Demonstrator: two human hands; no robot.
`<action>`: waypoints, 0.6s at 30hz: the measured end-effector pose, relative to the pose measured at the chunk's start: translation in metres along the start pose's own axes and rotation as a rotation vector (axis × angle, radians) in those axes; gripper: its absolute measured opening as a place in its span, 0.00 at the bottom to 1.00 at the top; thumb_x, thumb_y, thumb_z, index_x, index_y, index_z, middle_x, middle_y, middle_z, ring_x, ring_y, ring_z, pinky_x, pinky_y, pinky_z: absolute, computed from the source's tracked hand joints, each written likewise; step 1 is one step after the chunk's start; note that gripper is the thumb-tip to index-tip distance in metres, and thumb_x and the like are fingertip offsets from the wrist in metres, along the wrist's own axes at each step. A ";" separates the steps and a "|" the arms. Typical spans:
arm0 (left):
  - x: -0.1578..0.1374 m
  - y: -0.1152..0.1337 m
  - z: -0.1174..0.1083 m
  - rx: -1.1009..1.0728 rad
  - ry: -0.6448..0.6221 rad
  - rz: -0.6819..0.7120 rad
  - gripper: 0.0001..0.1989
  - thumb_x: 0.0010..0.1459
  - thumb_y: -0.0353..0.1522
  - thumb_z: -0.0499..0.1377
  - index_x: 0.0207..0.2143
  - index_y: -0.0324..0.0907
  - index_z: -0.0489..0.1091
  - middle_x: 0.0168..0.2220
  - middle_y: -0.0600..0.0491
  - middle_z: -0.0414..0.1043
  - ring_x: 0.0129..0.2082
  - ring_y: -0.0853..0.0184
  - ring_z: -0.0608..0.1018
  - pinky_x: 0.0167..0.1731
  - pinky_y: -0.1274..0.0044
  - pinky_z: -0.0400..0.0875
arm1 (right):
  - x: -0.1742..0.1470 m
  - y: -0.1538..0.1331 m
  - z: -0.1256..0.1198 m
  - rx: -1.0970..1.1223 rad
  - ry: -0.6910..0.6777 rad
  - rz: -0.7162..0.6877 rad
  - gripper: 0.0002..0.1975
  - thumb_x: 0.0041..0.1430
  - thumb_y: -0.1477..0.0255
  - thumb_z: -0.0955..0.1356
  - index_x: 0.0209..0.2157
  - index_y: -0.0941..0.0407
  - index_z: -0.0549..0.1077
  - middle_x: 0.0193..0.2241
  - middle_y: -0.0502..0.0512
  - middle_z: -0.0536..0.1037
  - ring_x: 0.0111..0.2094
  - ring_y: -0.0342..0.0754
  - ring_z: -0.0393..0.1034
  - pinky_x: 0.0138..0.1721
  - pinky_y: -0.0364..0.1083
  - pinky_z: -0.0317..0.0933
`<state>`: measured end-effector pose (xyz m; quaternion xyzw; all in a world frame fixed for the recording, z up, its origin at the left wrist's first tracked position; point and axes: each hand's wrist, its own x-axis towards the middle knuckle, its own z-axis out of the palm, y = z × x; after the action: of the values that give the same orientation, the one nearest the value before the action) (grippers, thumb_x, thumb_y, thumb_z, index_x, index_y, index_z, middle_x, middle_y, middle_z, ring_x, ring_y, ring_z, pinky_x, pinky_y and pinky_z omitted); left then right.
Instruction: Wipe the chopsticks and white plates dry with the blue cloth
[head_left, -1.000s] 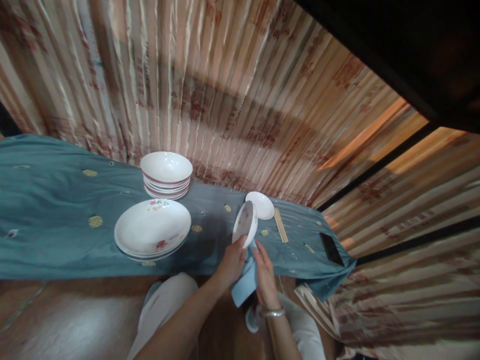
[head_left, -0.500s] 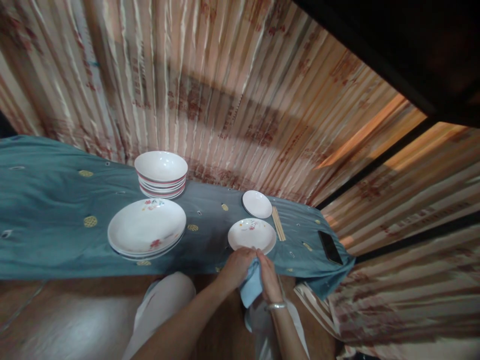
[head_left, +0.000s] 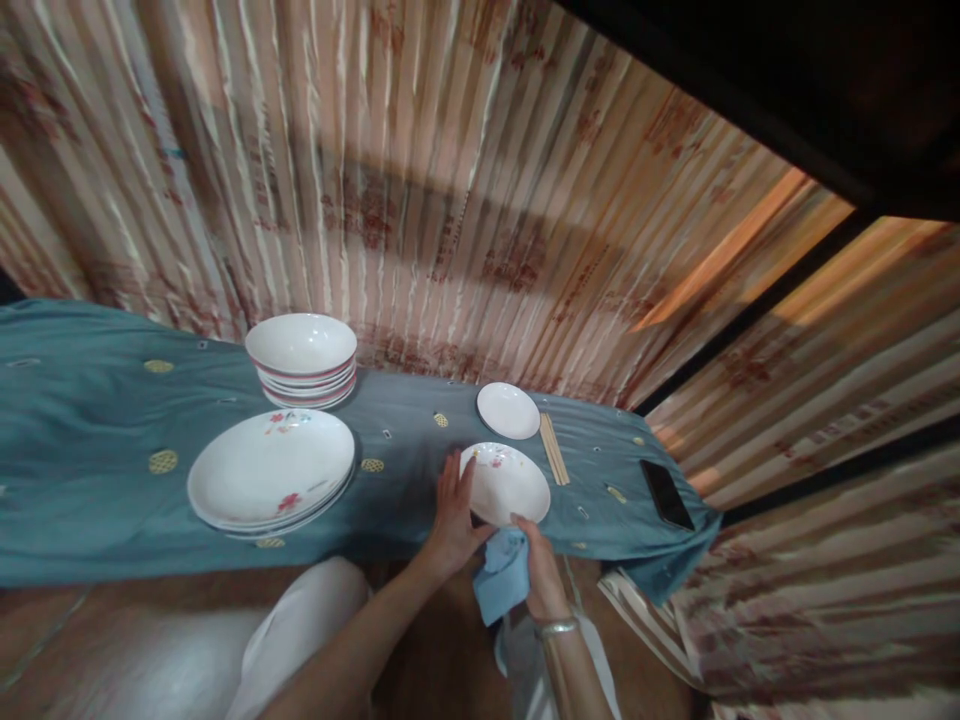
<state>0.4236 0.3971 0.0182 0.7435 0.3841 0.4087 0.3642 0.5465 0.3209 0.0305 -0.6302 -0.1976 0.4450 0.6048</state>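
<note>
Blue cloth is hanging gripped in the right hand by the near rim of the floral bowl; left hand, fingers parted, is flanking the bowl's left rim. Bowl is resting on tablecloth, seemingly mid-handling, remainder unclear; floral plates to its left are sitting stacked.

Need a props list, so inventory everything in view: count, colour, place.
Curtain: one or more, patterned, beige, behind
Tablecloth: one, teal, centre
Bars: several, black, right
Bowls: one stack, white and red, back left
Large plates: one stack, white floral, front left
Dish: one, white floral, front right
Small plate: one visible, white, behind dish
Chopsticks: several, tan, beside small plate
Phone: one, black, right end
Cloth: one, light blue, at dish's near rim
Bracelet: one, silver, right wrist
Floor: one, brown, below
Legs: two, white trousers, bottom
Left hand: one, bare, at dish's rim
Right hand: one, bare, holding cloth
</note>
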 end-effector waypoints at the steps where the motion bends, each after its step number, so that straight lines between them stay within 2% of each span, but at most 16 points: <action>1: 0.001 -0.001 0.003 -0.055 0.030 -0.020 0.51 0.43 0.36 0.67 0.65 0.41 0.43 0.68 0.34 0.35 0.67 0.48 0.40 0.61 0.54 0.41 | 0.001 -0.003 0.000 0.035 -0.010 0.043 0.19 0.48 0.59 0.69 0.34 0.61 0.78 0.26 0.55 0.81 0.27 0.52 0.76 0.30 0.47 0.69; 2: 0.003 -0.001 0.007 -0.109 0.055 -0.038 0.53 0.43 0.37 0.67 0.65 0.42 0.41 0.68 0.34 0.34 0.67 0.49 0.41 0.62 0.56 0.41 | 0.003 -0.006 0.000 0.072 -0.015 0.069 0.19 0.47 0.60 0.69 0.35 0.60 0.77 0.27 0.54 0.81 0.27 0.52 0.76 0.31 0.47 0.69; 5: 0.011 0.002 0.015 -0.237 0.099 -0.085 0.53 0.44 0.38 0.67 0.66 0.43 0.38 0.68 0.37 0.37 0.67 0.51 0.43 0.63 0.58 0.41 | 0.011 -0.019 0.001 0.119 -0.003 0.015 0.19 0.47 0.61 0.69 0.37 0.59 0.77 0.28 0.53 0.81 0.29 0.51 0.76 0.33 0.46 0.69; 8: 0.023 0.006 0.020 -0.314 0.113 -0.112 0.49 0.46 0.37 0.64 0.65 0.43 0.39 0.68 0.39 0.41 0.67 0.53 0.45 0.63 0.60 0.39 | 0.025 -0.032 0.005 0.104 0.011 -0.023 0.17 0.46 0.62 0.69 0.34 0.59 0.77 0.27 0.53 0.81 0.29 0.51 0.76 0.31 0.45 0.68; 11: 0.035 0.006 0.026 -0.354 0.124 -0.109 0.44 0.50 0.34 0.60 0.65 0.42 0.40 0.68 0.41 0.40 0.67 0.56 0.44 0.64 0.61 0.37 | 0.047 -0.039 0.009 0.104 0.022 -0.057 0.17 0.46 0.61 0.68 0.34 0.60 0.77 0.26 0.52 0.81 0.29 0.51 0.76 0.32 0.46 0.68; 14: 0.045 0.003 0.033 -0.368 0.121 -0.105 0.41 0.53 0.33 0.56 0.66 0.40 0.40 0.69 0.42 0.37 0.67 0.58 0.43 0.64 0.63 0.35 | 0.070 -0.039 0.014 0.101 0.028 -0.082 0.19 0.47 0.61 0.67 0.37 0.60 0.76 0.27 0.52 0.81 0.30 0.51 0.76 0.33 0.46 0.69; 18: 0.055 0.002 0.042 -0.420 0.133 -0.154 0.38 0.53 0.31 0.54 0.65 0.42 0.44 0.69 0.47 0.38 0.68 0.60 0.42 0.65 0.65 0.34 | 0.097 -0.039 0.018 0.100 0.029 -0.077 0.22 0.46 0.62 0.66 0.41 0.59 0.75 0.28 0.51 0.81 0.31 0.52 0.76 0.33 0.47 0.69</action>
<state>0.4822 0.4346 0.0209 0.5912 0.3694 0.4987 0.5151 0.5941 0.4151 0.0382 -0.5976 -0.1905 0.4217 0.6548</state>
